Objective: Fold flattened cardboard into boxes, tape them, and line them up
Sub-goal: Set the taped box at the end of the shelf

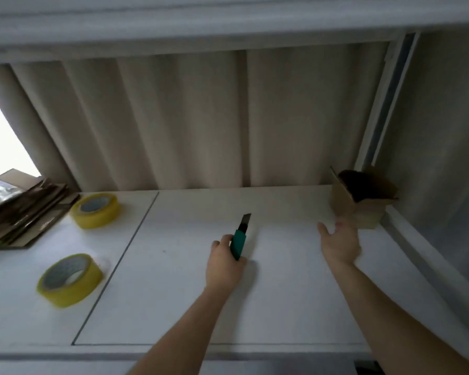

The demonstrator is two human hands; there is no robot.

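Near the surface's point(173, 293) left edge lies a yellow tape roll point(69, 280). At mid-surface, the left hand point(225, 262) grips a green utility knife point(241, 238), blade extended. The right hand point(339, 243), fingers straight, touches an open-topped cardboard box point(359, 201) in the far right corner. A second tape roll point(96, 210) and stacked flattened cardboard point(25, 209) occupy the far left corner.

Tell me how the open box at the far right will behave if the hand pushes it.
The box looks like thin, apparently empty cardboard, so it should probably slide easily on the smooth white table. Its top flaps stand open, so its walls may flex under the right hand.
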